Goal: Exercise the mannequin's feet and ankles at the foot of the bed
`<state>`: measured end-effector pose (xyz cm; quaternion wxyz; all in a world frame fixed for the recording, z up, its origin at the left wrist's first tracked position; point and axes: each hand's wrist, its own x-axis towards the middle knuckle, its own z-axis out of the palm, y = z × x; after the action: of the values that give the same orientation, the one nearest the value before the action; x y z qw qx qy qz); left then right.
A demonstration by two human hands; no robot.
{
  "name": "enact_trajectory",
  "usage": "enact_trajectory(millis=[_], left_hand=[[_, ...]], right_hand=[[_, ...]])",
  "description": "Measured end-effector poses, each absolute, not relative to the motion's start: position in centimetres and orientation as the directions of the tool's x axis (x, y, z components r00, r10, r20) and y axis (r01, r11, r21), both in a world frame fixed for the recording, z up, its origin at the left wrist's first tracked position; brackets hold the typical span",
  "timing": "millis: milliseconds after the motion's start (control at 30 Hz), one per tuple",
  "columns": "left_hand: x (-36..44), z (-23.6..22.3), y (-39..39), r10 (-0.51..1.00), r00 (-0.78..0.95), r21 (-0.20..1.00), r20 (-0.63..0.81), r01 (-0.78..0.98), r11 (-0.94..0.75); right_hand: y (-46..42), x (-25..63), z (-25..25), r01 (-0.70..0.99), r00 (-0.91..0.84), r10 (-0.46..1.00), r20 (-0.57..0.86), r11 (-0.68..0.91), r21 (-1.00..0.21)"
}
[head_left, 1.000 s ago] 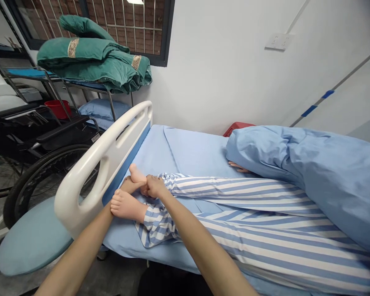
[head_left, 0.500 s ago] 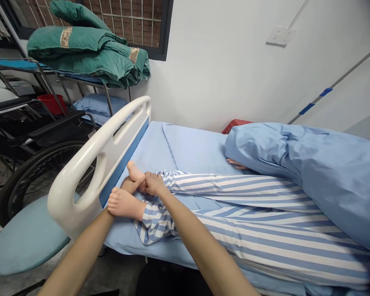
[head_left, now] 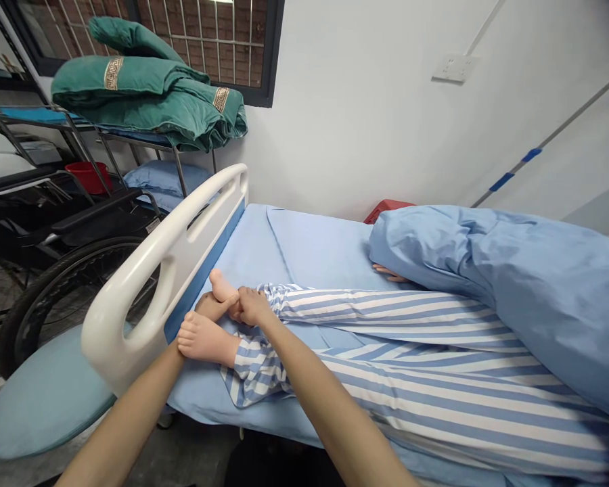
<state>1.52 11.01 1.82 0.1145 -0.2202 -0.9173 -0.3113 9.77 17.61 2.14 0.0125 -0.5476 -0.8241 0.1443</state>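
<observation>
A figure that looks like a care manikin lies on the bed in blue-and-white striped trousers. My right hand is closed round the ankle of its far foot, at the trouser cuff. My left hand grips the same foot from the sole side, thumb across it; some of its fingers are hidden. The near foot rests with toes up, partly covering my left wrist. A blue quilt covers the upper part of the figure, and a manikin hand shows at its edge.
A white footboard rises just left of the feet. Beyond it stand a wheelchair, a round light-blue seat or tabletop and a rack with a folded green quilt. The wall borders the bed's far side.
The whole view has shifted slightly downward in the picture. Both hands keep their hold on the far foot, with no clear movement of the legs.
</observation>
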Motion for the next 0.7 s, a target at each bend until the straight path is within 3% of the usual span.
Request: enact_trajectory(millis=[233, 567, 700], left_hand=[[1.29, 1.35, 11.52, 0.315, -0.871, 0.371, 0.377, 0.454, 0.81], [1.14, 1.0, 11.82, 0.262, -0.894, 0.532, 0.364, 0.43, 0.73], [1.15, 1.2, 11.79, 0.294, -0.892, 0.506, 0.344, 0.44, 0.742]], right_hand=[[17.57, 9.93, 2.09, 0.896, -0.394, 0.913, -0.1, 0.358, -0.263], [17.87, 9.86, 1.4, 0.896, -0.39, 0.917, -0.089, 0.355, -0.267], [17.68, 9.91, 1.63, 0.892, -0.396, 0.915, -0.083, 0.361, -0.272]])
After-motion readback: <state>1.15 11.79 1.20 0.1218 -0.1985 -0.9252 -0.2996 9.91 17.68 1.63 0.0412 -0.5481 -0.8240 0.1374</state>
